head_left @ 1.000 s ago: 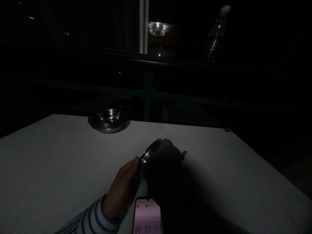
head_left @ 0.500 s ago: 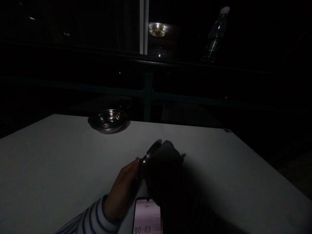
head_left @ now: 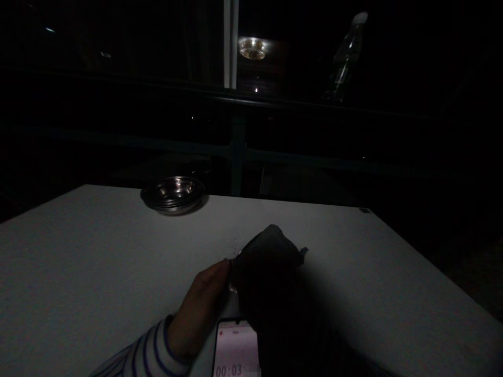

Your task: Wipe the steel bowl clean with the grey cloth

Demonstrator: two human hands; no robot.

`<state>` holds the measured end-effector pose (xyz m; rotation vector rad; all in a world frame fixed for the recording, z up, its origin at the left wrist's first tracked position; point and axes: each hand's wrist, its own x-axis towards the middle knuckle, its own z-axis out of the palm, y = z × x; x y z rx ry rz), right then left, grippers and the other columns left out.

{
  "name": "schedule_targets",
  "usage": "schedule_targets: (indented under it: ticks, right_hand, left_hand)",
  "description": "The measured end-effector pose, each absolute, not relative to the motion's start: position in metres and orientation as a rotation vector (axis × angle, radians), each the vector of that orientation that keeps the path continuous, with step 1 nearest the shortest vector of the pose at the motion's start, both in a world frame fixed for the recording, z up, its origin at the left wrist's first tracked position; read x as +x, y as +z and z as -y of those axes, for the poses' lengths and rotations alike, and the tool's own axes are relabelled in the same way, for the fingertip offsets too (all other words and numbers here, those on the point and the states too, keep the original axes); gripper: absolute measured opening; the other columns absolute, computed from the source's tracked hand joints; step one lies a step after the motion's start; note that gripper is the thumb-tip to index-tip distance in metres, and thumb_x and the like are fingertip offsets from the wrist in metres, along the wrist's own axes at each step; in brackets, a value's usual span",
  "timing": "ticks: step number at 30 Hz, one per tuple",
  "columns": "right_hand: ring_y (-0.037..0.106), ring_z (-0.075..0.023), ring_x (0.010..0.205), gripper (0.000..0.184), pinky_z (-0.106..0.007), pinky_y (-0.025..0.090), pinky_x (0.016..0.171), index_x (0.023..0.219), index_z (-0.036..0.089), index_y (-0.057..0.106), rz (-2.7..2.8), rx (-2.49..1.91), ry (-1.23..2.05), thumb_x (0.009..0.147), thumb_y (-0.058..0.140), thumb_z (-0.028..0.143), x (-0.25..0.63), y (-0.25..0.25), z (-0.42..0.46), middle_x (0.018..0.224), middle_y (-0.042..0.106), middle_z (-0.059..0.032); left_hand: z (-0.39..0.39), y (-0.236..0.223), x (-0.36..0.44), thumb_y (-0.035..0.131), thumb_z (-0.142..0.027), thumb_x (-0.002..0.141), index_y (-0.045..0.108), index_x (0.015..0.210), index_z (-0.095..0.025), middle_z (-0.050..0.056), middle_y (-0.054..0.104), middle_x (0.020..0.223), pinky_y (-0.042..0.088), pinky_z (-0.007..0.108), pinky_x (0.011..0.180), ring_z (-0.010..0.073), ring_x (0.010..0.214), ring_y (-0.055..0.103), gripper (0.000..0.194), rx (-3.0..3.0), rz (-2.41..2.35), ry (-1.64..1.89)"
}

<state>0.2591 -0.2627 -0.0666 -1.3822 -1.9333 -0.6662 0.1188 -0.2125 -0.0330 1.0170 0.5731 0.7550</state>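
My left hand (head_left: 199, 299), in a striped sleeve, is closed on the near-left edge of a shiny metal bowl (head_left: 233, 288). Only slivers of that bowl show, because a grey cloth (head_left: 272, 250) lies over it. In deep shadow, my right hand (head_left: 267, 293) presses the cloth against the bowl; its fingers are too dark to make out singly. Just below both hands, a phone (head_left: 236, 348) with a lit timer screen lies on the table.
A stack of metal bowls (head_left: 173, 195) stands at the far left edge of the white table (head_left: 118, 251). Beyond the table, a clear plastic bottle (head_left: 346, 57) stands tilted in view by a dark window. Dark bars (head_left: 237, 146) run behind the table.
The cloth has shifted slightly right with my right hand and now covers the bowl's upper rim, which showed before. My left hand has barely moved.
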Motion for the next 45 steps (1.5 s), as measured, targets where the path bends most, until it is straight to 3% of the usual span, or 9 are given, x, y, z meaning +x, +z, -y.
schedule_targets:
  ticks: [4,9,12,16,22,28,35,41,45]
  right_hand:
    - [0.053,-0.0222,0.095,0.026,-0.042,0.040,0.084,0.106,0.018,0.055,1.793,-1.282,-0.795,0.086,0.040,0.026,0.259,-0.057,0.260,0.098,0.062,-0.0072]
    - [0.053,-0.0194,0.085,0.026,-0.035,0.044,0.075,0.093,0.016,0.055,1.774,-1.368,-0.598,0.081,0.050,0.039,0.276,-0.032,0.253,0.089,0.061,-0.0065]
    - [0.053,-0.0201,0.083,0.030,-0.035,0.045,0.071,0.097,0.016,0.054,1.805,-1.419,-0.559,0.080,0.050,0.041,0.284,-0.032,0.253,0.090,0.061,-0.0071]
    - [0.052,-0.0210,0.091,0.031,-0.036,0.045,0.076,0.106,0.016,0.051,1.823,-1.356,-0.628,0.083,0.047,0.036,0.282,-0.040,0.255,0.099,0.060,-0.0077]
    - [0.053,-0.0209,0.091,0.025,-0.037,0.042,0.080,0.103,0.017,0.055,1.822,-1.278,-0.804,0.086,0.039,0.027,0.266,-0.041,0.259,0.094,0.061,-0.0067]
    - [0.051,-0.0203,0.090,0.030,-0.035,0.046,0.074,0.104,0.015,0.051,1.800,-1.289,-0.660,0.085,0.045,0.036,0.276,-0.032,0.256,0.096,0.059,-0.0087]
    - [0.052,-0.0191,0.088,0.024,-0.035,0.045,0.074,0.103,0.018,0.052,1.743,-1.307,-0.688,0.086,0.041,0.031,0.271,-0.042,0.254,0.093,0.059,-0.0068]
    - [0.049,-0.0241,0.102,0.029,-0.045,0.037,0.090,0.110,0.022,0.054,1.829,-1.361,-0.886,0.085,0.039,0.028,0.259,-0.068,0.256,0.105,0.060,-0.0066]
    - [0.053,-0.0224,0.093,0.027,-0.040,0.043,0.081,0.104,0.020,0.056,1.807,-1.349,-0.757,0.084,0.044,0.031,0.263,-0.051,0.257,0.096,0.061,-0.0071]
  left_hand:
    - [0.214,-0.033,0.120,0.055,-0.038,0.077,0.069,0.079,-0.018,0.003,0.068,0.074,0.041,0.030,0.072,0.0181,0.072,0.058,0.025,1.000,-0.579,0.757]
    - [0.214,-0.032,0.120,0.056,-0.042,0.076,0.068,0.075,-0.016,0.004,0.068,0.070,0.042,0.031,0.069,0.0174,0.064,0.058,0.029,1.001,-0.578,0.748]
    - [0.213,-0.032,0.120,0.056,-0.041,0.076,0.069,0.076,-0.017,0.004,0.068,0.070,0.042,0.031,0.068,0.0178,0.065,0.059,0.027,0.995,-0.571,0.741]
    - [0.213,-0.031,0.120,0.057,-0.040,0.076,0.069,0.071,-0.016,0.004,0.068,0.068,0.042,0.029,0.069,0.0184,0.071,0.059,0.027,0.977,-0.598,0.789]
    - [0.214,-0.030,0.121,0.056,-0.038,0.077,0.069,0.076,-0.017,0.004,0.069,0.074,0.042,0.030,0.070,0.0172,0.068,0.059,0.024,0.949,-0.593,0.777]
    - [0.214,-0.031,0.121,0.056,-0.039,0.077,0.068,0.070,-0.015,0.004,0.068,0.069,0.042,0.028,0.066,0.0176,0.068,0.059,0.027,0.955,-0.610,0.768]
    - [0.211,-0.034,0.119,0.059,-0.039,0.075,0.068,0.074,-0.016,0.004,0.068,0.070,0.042,0.030,0.068,0.0180,0.065,0.059,0.025,0.965,-0.586,0.746]
    - [0.212,-0.033,0.121,0.058,-0.038,0.076,0.069,0.076,-0.018,0.002,0.068,0.068,0.042,0.028,0.063,0.0158,0.062,0.057,0.023,0.937,-0.578,0.761]
    - [0.212,-0.034,0.120,0.058,-0.035,0.076,0.068,0.077,-0.017,0.003,0.068,0.070,0.043,0.028,0.062,0.0159,0.063,0.058,0.021,0.911,-0.549,0.744]
